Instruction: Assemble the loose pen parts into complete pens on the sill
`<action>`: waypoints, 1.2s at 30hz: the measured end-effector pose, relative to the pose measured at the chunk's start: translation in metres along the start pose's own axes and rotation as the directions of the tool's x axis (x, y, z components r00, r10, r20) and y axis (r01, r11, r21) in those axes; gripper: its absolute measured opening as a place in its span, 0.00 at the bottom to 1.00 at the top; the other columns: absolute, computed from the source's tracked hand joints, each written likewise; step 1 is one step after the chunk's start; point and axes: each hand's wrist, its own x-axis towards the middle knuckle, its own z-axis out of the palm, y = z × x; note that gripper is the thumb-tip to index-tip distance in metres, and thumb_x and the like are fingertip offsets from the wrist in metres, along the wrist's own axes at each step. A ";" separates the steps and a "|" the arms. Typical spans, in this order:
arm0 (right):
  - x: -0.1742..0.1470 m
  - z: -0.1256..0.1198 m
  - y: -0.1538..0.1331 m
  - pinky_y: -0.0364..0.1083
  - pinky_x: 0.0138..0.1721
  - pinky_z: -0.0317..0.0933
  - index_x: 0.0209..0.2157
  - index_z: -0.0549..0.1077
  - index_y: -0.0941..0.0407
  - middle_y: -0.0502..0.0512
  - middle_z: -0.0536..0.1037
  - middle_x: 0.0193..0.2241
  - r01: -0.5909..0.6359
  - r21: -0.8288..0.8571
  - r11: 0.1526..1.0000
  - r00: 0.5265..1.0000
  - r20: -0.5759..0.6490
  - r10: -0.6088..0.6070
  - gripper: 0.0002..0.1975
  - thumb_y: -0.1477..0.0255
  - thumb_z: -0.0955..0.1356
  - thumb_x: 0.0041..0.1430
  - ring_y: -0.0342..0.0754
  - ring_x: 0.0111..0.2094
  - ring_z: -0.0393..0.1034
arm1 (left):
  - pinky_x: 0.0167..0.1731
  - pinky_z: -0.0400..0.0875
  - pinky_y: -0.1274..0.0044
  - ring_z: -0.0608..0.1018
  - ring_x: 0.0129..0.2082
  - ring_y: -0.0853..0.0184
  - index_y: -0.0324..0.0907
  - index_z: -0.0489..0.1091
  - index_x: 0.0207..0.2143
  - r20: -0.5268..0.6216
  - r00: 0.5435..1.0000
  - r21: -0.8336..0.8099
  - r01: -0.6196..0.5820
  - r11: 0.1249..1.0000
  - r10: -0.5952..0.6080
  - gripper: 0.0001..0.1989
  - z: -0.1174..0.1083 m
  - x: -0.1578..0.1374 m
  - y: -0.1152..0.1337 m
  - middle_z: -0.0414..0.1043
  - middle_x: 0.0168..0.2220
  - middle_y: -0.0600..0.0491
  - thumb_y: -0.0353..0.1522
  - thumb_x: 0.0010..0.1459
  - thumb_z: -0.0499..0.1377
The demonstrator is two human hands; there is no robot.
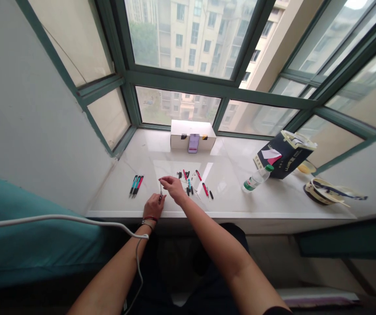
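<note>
Head view: bottle (255, 181) near dark bag (284, 156); white box (192, 127) beyond pen parts (189, 183).

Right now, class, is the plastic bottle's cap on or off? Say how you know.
On: the green cap sits over the neck of the bottle.

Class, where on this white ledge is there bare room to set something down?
Bare patches lie between the row of pens and the white box, and between the loose pen parts and the bottle. Crowded: among those parts beside the right hand, and around the dark bag and bowl.
</note>
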 end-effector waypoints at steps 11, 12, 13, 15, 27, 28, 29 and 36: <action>-0.009 -0.003 -0.007 0.45 0.38 0.68 0.36 0.77 0.56 0.55 0.78 0.37 -0.075 0.135 0.988 0.997 0.023 0.072 0.17 0.59 0.75 0.48 0.47 0.40 0.73 | 0.31 0.60 0.75 0.72 0.29 0.67 0.43 0.70 0.30 0.010 1.000 -0.004 0.004 1.000 -0.004 0.17 -0.001 0.000 0.001 0.71 0.30 0.51 0.42 0.67 0.50; -0.009 -0.004 -0.008 0.45 0.38 0.68 0.36 0.77 0.56 0.55 0.78 0.38 -0.075 0.128 0.989 0.997 0.022 0.073 0.17 0.58 0.75 0.48 0.47 0.40 0.73 | 0.31 0.60 0.75 0.72 0.30 0.67 0.43 0.70 0.31 0.013 1.000 -0.003 0.009 1.000 -0.009 0.17 -0.001 0.000 0.001 0.71 0.31 0.50 0.42 0.67 0.51; -0.009 -0.005 -0.008 0.45 0.38 0.68 0.36 0.77 0.56 0.55 0.78 0.38 -0.075 0.120 0.990 0.997 0.023 0.073 0.18 0.58 0.75 0.48 0.47 0.40 0.73 | 0.31 0.60 0.75 0.72 0.30 0.67 0.43 0.70 0.31 0.015 1.000 -0.001 0.013 1.000 -0.013 0.17 -0.001 0.000 0.001 0.72 0.31 0.50 0.42 0.67 0.51; -0.010 -0.007 -0.008 0.45 0.38 0.68 0.35 0.77 0.56 0.55 0.78 0.38 -0.072 0.098 0.993 0.997 0.032 0.069 0.18 0.58 0.75 0.48 0.46 0.40 0.72 | 0.31 0.60 0.75 0.72 0.30 0.67 0.43 0.70 0.31 0.020 1.000 0.005 0.023 1.000 -0.023 0.16 -0.002 0.000 0.002 0.72 0.31 0.50 0.41 0.67 0.51; -0.008 -0.007 -0.006 0.46 0.37 0.70 0.36 0.78 0.56 0.54 0.78 0.34 -0.014 -0.028 1.000 0.997 0.077 0.016 0.17 0.57 0.73 0.51 0.45 0.35 0.71 | 0.31 0.60 0.75 0.73 0.31 0.66 0.43 0.71 0.32 0.035 0.999 0.015 0.035 0.999 -0.035 0.18 -0.003 0.000 0.002 0.72 0.32 0.50 0.43 0.68 0.50; -0.008 -0.008 -0.005 0.45 0.36 0.70 0.36 0.78 0.56 0.54 0.78 0.34 -0.009 -0.040 0.999 0.997 0.079 0.012 0.17 0.58 0.73 0.51 0.45 0.35 0.71 | 0.31 0.60 0.75 0.73 0.31 0.66 0.43 0.71 0.32 0.038 0.999 0.013 0.038 0.999 -0.038 0.18 -0.003 0.000 0.002 0.72 0.32 0.50 0.43 0.68 0.50; -0.008 -0.008 -0.004 0.45 0.36 0.70 0.36 0.78 0.56 0.54 0.79 0.34 -0.004 -0.054 0.999 0.997 0.081 0.008 0.17 0.58 0.73 0.51 0.45 0.35 0.71 | 0.31 0.60 0.75 0.73 0.31 0.66 0.43 0.71 0.32 0.041 0.998 0.012 0.042 0.999 -0.042 0.17 -0.003 0.000 0.002 0.72 0.32 0.50 0.43 0.67 0.50; -0.008 -0.011 0.007 0.45 0.36 0.69 0.40 0.79 0.55 0.55 0.80 0.36 0.052 -0.191 0.980 0.993 0.110 -0.031 0.15 0.61 0.71 0.54 0.47 0.36 0.73 | 0.31 0.60 0.75 0.72 0.30 0.66 0.43 0.71 0.31 0.043 0.998 0.015 0.042 0.999 -0.043 0.18 -0.004 0.001 0.003 0.72 0.31 0.50 0.43 0.67 0.50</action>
